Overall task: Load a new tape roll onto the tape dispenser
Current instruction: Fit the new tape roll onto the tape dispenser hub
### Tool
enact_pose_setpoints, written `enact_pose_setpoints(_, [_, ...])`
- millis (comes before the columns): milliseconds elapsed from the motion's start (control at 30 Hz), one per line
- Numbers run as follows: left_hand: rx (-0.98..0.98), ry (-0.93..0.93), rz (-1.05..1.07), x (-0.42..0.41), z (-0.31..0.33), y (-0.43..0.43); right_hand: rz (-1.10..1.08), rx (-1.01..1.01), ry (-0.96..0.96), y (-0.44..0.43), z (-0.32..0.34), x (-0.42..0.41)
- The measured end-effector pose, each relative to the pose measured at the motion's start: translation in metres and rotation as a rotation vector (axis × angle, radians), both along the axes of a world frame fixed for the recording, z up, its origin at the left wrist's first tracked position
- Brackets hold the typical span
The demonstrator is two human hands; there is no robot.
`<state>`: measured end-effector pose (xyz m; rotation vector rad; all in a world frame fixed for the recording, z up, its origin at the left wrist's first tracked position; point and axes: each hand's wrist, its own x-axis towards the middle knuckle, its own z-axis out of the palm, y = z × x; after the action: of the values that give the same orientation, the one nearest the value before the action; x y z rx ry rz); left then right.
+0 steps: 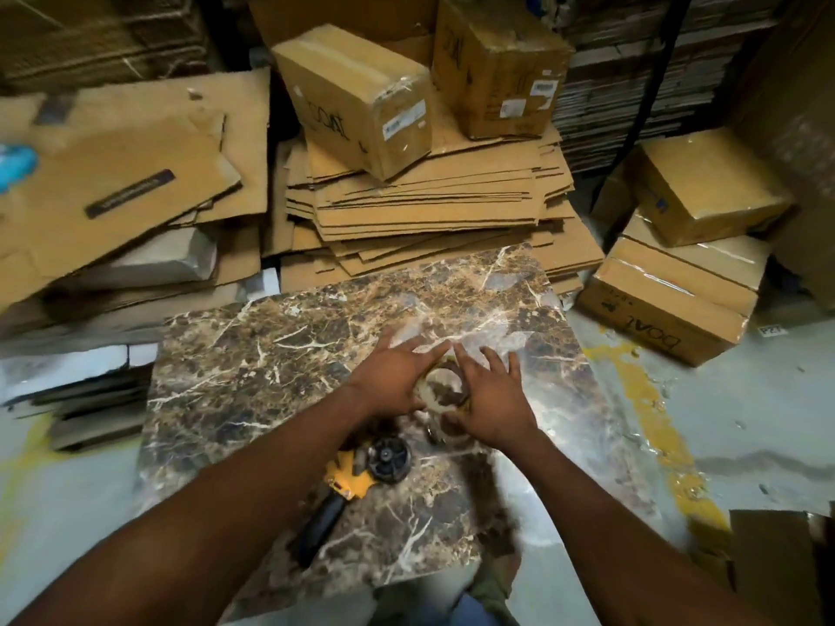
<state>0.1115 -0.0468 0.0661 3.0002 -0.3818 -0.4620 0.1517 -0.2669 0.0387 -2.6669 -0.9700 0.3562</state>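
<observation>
A clear tape roll (440, 390) with a pale cardboard core is held between both hands above the brown marble slab (271, 368). My left hand (391, 377) grips its left side and my right hand (490, 395) grips its right side, fingers spread forward. A strip of clear tape (456, 338) seems to stretch away from the roll beyond my fingertips. The yellow and black tape dispenser (357, 472) lies on the slab just below my left wrist, its black spool hub (388, 456) bare and its black handle pointing toward me.
Stacks of flattened cardboard (429, 201) lie behind the slab, with sealed boxes (357, 97) on top. More sealed boxes (677, 282) stand at the right. Flattened cartons (126, 173) pile up at the left. Grey floor with yellow paint (650, 399) surrounds the slab.
</observation>
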Motion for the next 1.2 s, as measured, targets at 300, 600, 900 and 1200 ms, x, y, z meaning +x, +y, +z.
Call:
enact_pose_setpoints(300, [-0.006, 0.042, 0.182, -0.109, -0.007, 0.049, 0.244, -0.048, 0.010, 0.056, 0.002, -0.056])
enact_pose_setpoints(600, [-0.105, 0.066, 0.229, -0.154, -0.023, 0.043, 0.347, -0.125, 0.007, 0.053, -0.006, -0.087])
enact_pose_setpoints(900, [-0.068, 0.099, 0.264, -0.151, -0.024, 0.037, 0.407, -0.166, 0.005, 0.062, 0.001, -0.091])
enact_pose_setpoints(1200, [0.338, 0.181, 0.179, -0.140, -0.027, 0.032, 0.453, -0.217, -0.013, 0.072, -0.004, -0.093])
